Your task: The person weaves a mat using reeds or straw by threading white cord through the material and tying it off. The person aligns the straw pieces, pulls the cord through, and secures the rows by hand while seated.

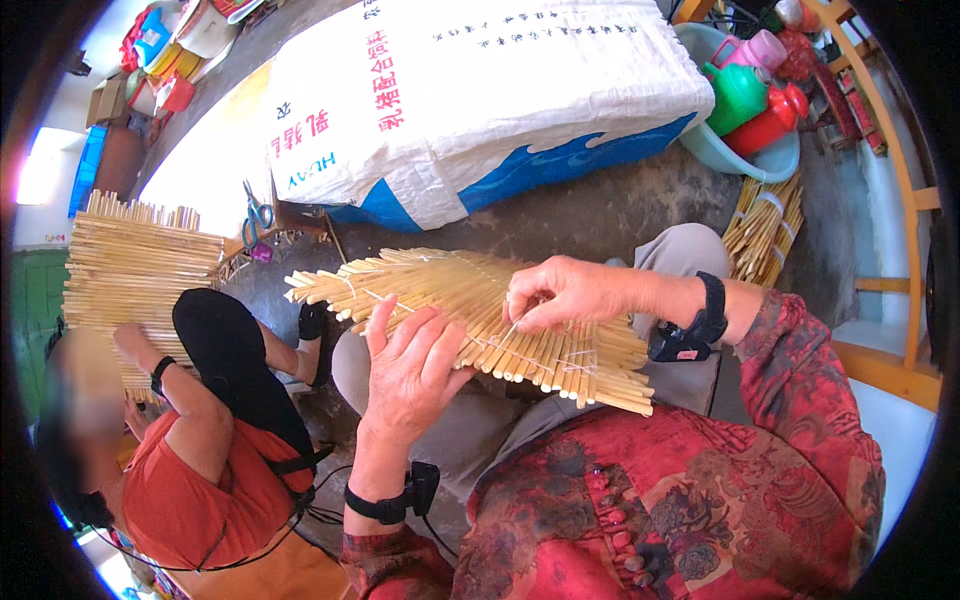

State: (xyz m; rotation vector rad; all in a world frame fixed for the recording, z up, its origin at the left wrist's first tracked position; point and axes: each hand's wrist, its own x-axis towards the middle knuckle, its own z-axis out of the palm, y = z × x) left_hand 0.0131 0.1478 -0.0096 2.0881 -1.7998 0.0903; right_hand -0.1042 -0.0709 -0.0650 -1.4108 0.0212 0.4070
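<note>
A mat of pale, straw-coloured stalks (430, 280) lies across my lap, bound in rows with thin pale string. Over its near left edge my left hand (412, 365) is closed, the fingers lying on the stalks. My right hand (555, 295) pinches a thin string (512, 332) just above the mat's middle. The tips of that pinch partly hide the string. Cut stalk ends fan out along the near edge, and several rows of binding show toward the right.
A co-worker in an orange shirt (205, 480) sits at my left, a hand on another stalk mat (140, 260). Scissors (257, 212) hang beside a low surface covered by a white and blue woven sack (500, 100). At the right are a stalk bundle (765, 230) and a light-blue basin (775, 165) with jugs.
</note>
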